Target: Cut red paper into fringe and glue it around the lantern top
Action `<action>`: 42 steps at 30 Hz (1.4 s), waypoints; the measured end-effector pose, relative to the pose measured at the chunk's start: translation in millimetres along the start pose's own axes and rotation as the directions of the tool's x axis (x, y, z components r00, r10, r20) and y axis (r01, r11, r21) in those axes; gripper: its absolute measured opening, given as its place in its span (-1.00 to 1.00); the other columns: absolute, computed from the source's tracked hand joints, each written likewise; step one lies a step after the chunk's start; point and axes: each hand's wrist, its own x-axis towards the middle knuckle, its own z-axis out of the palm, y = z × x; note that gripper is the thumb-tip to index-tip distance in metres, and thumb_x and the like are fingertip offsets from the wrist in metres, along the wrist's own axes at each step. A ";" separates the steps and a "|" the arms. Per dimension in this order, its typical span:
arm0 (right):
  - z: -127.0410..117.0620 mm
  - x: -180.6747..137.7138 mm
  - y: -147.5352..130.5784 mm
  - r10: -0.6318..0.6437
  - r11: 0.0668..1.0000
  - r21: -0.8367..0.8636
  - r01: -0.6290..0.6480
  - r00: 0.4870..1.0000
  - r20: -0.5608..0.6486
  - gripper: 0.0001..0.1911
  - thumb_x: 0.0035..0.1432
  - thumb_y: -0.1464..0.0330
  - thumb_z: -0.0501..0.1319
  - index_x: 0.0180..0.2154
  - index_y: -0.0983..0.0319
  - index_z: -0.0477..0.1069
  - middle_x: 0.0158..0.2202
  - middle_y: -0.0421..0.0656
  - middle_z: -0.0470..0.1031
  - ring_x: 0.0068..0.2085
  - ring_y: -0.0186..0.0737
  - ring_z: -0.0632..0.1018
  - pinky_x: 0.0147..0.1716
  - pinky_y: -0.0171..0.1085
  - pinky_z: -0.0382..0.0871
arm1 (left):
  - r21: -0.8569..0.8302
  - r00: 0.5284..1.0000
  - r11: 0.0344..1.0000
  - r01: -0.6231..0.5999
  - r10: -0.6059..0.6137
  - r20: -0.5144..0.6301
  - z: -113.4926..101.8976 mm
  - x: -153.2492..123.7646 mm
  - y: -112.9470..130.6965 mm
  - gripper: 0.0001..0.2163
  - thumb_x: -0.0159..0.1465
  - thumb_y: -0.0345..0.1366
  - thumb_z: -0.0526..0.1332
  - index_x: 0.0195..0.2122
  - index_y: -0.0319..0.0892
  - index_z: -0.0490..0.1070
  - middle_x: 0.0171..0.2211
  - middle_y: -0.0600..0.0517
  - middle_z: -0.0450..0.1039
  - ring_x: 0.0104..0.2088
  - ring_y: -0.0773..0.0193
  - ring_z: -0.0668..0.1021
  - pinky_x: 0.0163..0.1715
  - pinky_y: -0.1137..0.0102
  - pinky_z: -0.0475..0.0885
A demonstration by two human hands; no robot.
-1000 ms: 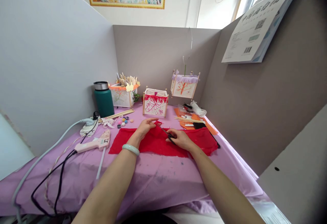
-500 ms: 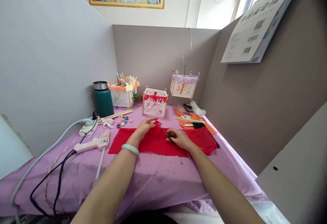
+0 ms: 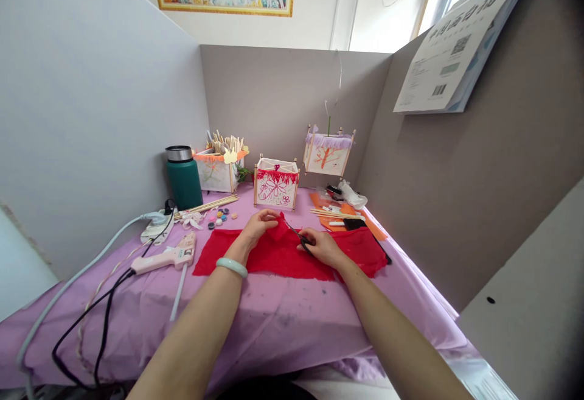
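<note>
A: Where does the red cloth (image 3: 292,264) lie?
B: It is spread lengthwise over the middle of a desk (image 3: 278,327) draped in lilac, roughly in line with the front edge, its right end close to the right edge. It passes beneath both hands, shows between them, and extends beyond each on the outer side.

A: How is the left hand (image 3: 260,228) placed?
B: It pinches a small red piece (image 3: 277,230) between thumb and fingers, raised above the cloth. I cannot tell whether the two are joined.

A: And the right hand (image 3: 322,248)?
B: Its fingers curl around black-handled scissors (image 3: 305,242). The blades point toward the left hand, tips at the pinched piece; whether they are parted is too small to tell.

A: What surrounds them?
B: Toward the back edge stands a white box (image 3: 275,193) with red fringe and a drawn flower. A pink glue gun (image 3: 165,259) lies toward the left edge; thin wooden sticks (image 3: 337,214) lie behind the cloth, toward the right edge.
</note>
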 end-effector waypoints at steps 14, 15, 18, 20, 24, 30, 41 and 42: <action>-2.0 -0.8 -2.6 -0.008 0.999 0.053 0.007 1.000 0.010 -0.62 -0.06 0.12 0.26 -0.23 0.22 0.41 -0.53 -0.26 0.30 -0.50 -0.36 0.31 -0.53 -0.40 0.09 | 0.072 0.992 0.994 0.077 -0.069 -0.105 0.8 -0.4 2.9 -0.82 -0.12 -0.47 0.28 -0.43 -0.26 0.54 -0.45 -0.05 0.53 -0.44 0.24 0.52 -0.30 0.33 0.38; -2.1 -0.9 -2.7 -0.005 0.998 0.060 0.004 1.000 0.012 -0.61 -0.07 0.11 0.26 -0.23 0.22 0.41 -0.53 -0.26 0.30 -0.50 -0.36 0.31 -0.52 -0.40 0.09 | 0.057 0.991 0.996 0.071 -0.064 -0.117 0.8 -0.6 4.0 -0.82 -0.12 -0.47 0.28 -0.42 -0.26 0.54 -0.45 -0.05 0.53 -0.44 0.24 0.52 -0.30 0.34 0.38; -2.4 -1.2 -3.1 0.005 0.996 0.087 -0.007 1.000 0.023 -0.59 -0.08 0.10 0.26 -0.23 0.22 0.40 -0.53 -0.27 0.31 -0.50 -0.37 0.31 -0.52 -0.41 0.09 | 0.028 0.988 0.998 0.048 -0.043 -0.151 -0.4 -0.8 6.2 -0.79 -0.11 -0.47 0.30 -0.39 -0.26 0.53 -0.45 -0.03 0.53 -0.44 0.25 0.52 -0.32 0.35 0.39; -2.4 -1.2 -3.5 0.006 0.994 0.109 -0.010 0.999 0.034 -0.58 -0.08 0.09 0.26 -0.23 0.22 0.40 -0.53 -0.27 0.30 -0.50 -0.37 0.30 -0.52 -0.41 0.09 | 0.008 0.986 0.999 0.038 -0.037 -0.161 -2.2 -0.3 6.1 -0.76 -0.12 -0.46 0.31 -0.35 -0.26 0.53 -0.46 -0.03 0.52 -0.46 0.27 0.51 -0.36 0.38 0.39; -2.2 -0.7 -3.7 0.009 0.989 0.150 -0.014 1.000 0.030 -0.57 -0.09 0.09 0.27 -0.23 0.24 0.40 -0.54 -0.28 0.28 -0.50 -0.38 0.29 -0.53 -0.41 0.09 | -0.064 0.988 0.998 0.014 -0.024 -0.155 -6.6 2.0 2.9 -0.68 -0.14 -0.44 0.34 -0.28 -0.28 0.51 -0.44 -0.04 0.52 -0.48 0.30 0.51 -0.44 0.43 0.37; -4.3 0.3 -4.1 0.039 0.978 0.206 -0.044 0.999 0.031 -0.52 -0.10 0.09 0.27 -0.20 0.26 0.38 -0.52 -0.27 0.28 -0.49 -0.38 0.28 -0.52 -0.40 0.13 | -0.117 0.980 0.993 -0.013 -0.010 -0.198 -7.2 3.1 3.0 -0.62 -0.17 -0.44 0.36 -0.24 -0.26 0.50 -0.37 -0.04 0.53 -0.46 0.33 0.52 -0.43 0.46 0.37; -5.0 -3.5 -8.7 -0.015 0.985 0.170 0.001 0.997 0.079 -0.60 -0.08 0.12 0.26 -0.24 0.24 0.39 -0.54 -0.28 0.28 -0.50 -0.38 0.29 -0.53 -0.41 0.11 | -0.049 0.983 0.999 -0.014 0.004 -0.182 -4.5 1.6 5.0 -0.59 -0.16 -0.42 0.37 -0.20 -0.24 0.49 -0.31 -0.06 0.53 -0.40 0.30 0.53 -0.33 0.42 0.38; -5.1 -3.8 -8.7 -0.018 0.986 0.165 0.004 0.997 0.080 -0.60 -0.07 0.12 0.26 -0.24 0.24 0.39 -0.54 -0.28 0.29 -0.50 -0.38 0.30 -0.53 -0.41 0.11 | -0.043 0.986 0.999 -0.008 0.001 -0.168 -3.7 1.2 5.4 -0.59 -0.16 -0.42 0.37 -0.21 -0.24 0.50 -0.30 -0.06 0.54 -0.39 0.30 0.53 -0.32 0.42 0.38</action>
